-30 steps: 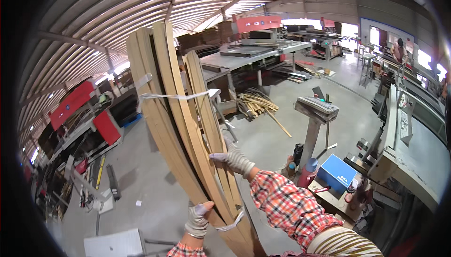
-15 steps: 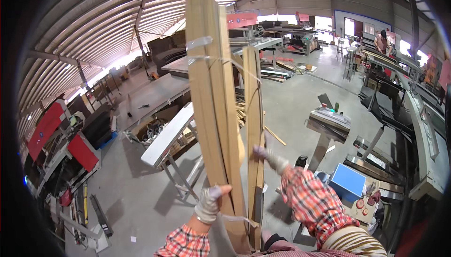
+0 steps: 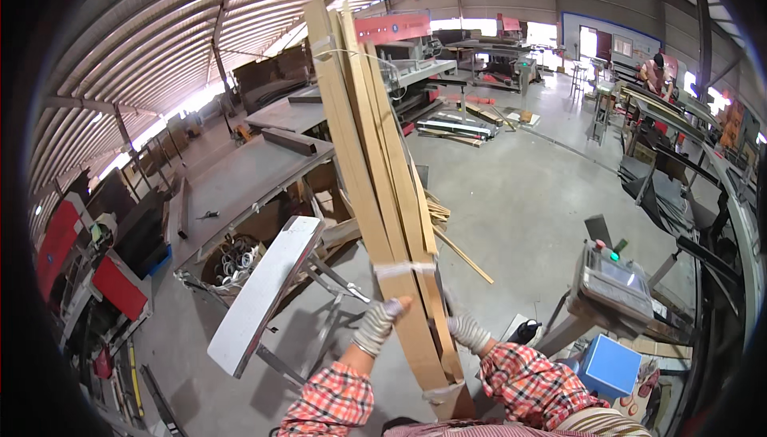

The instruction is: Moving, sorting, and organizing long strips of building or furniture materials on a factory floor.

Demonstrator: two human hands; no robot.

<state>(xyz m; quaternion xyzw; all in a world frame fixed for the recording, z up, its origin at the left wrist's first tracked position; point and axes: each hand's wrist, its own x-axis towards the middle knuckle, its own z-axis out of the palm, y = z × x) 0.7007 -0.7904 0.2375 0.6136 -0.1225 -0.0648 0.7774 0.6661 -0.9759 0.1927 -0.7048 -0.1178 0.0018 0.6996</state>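
Note:
A tall bundle of long wooden strips [image 3: 374, 177] stands in front of me, its top tilted away to the left. Clear wrapping binds it near the top, at mid-height and close to the bottom. My left hand [image 3: 385, 323], in a pale glove with the thumb tip bare, is closed on the bundle's left side, thumb in front and fingers out of sight behind. On the opposite side my right hand [image 3: 470, 333], gloved too, grips the bundle's lower right edge; its fingertips are hidden by the wood.
Left of the bundle is a narrow white-topped stand [image 3: 268, 293], with a large grey table [image 3: 248, 169] beyond. A control console [image 3: 611, 285] and a blue box [image 3: 609, 365] stand at right. Loose strips [image 3: 463, 253] lie on the floor ahead. Another person [image 3: 657, 76] works far right.
The strips that stood apart on the right now lie against the others. The bundle's top leans further left. My right hand has moved lower, and the view has shifted.

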